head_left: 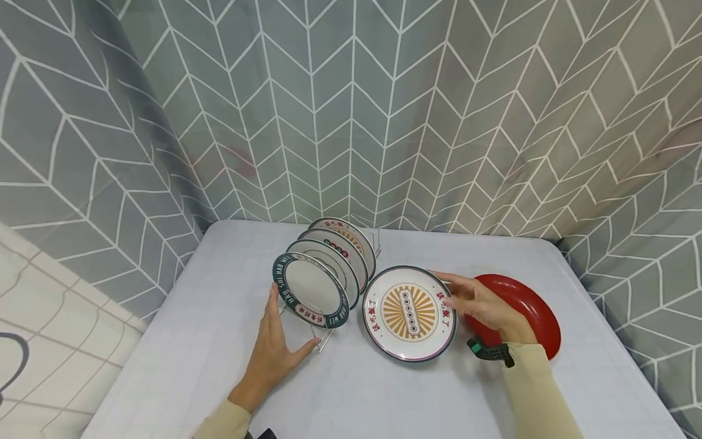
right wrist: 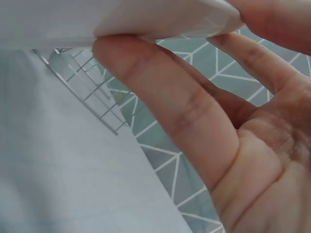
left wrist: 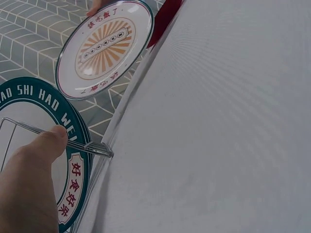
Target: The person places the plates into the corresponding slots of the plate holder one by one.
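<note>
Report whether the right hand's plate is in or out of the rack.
Out: the right hand holds the plate by its edge, beside the wire rack.

We see a right hand [head_left: 488, 305] pinching the right edge of a round white plate with a thin green rim, an orange sunburst and red characters [head_left: 410, 312]. Just beside that hand, partly behind the forearm, a glossy red oval dish [head_left: 534, 305] lies on the white-covered bench [head_left: 395, 402]. To the left, we count four round plates leaning one behind another in a silver wire rack [head_left: 327, 338]; the front one, a white plate with a broad, lettered green border [head_left: 312, 286], stands nearest us. The left hand [head_left: 269, 353] is at its left edge, fingers extended, thumb spread toward the rack's near end.
</note>
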{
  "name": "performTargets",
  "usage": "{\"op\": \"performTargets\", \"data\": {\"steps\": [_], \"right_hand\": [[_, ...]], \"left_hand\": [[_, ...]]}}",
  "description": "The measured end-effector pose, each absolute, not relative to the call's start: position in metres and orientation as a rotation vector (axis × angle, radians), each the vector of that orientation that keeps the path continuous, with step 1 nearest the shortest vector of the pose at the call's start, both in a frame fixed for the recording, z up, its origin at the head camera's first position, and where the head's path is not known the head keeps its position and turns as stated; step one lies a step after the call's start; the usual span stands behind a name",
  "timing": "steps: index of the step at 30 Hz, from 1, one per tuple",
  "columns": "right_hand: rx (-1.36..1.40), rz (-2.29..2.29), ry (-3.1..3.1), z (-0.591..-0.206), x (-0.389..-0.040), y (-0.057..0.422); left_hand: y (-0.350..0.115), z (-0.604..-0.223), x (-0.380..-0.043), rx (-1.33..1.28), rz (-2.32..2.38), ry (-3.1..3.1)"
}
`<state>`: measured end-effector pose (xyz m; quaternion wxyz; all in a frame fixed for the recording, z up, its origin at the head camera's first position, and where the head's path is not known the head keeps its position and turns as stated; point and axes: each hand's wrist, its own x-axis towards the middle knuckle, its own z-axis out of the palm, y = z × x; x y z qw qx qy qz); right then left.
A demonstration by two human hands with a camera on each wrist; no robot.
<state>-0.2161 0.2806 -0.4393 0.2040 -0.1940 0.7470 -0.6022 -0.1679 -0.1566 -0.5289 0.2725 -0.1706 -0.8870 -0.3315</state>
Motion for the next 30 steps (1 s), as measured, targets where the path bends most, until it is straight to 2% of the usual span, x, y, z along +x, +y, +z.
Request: {"op": "performTargets", "data": {"steps": [10,14,20,30], "right_hand": [[-0.833,-1.775,1.957,-0.401,-0.235,0.289],[-0.877,-1.799,2.027,-0.367,-0.247,0.290],[-0.865,-1.805,2.160,-0.314,-0.278,0.272],[-0.706,-1.609,2.348,-0.299,-0.308,0.238]], "left_hand": [[-0.157,-0.529,-0.167,-0.458,-0.898,-2.384],[-0.156,-0.527,-0.168,-0.477,-0.914,-2.384],[-0.158,-0.527,-0.168,-0.475,-0.922,-2.385],[-0.158,-0.526,-0.165,-0.479,-0.899,-2.374]]}}
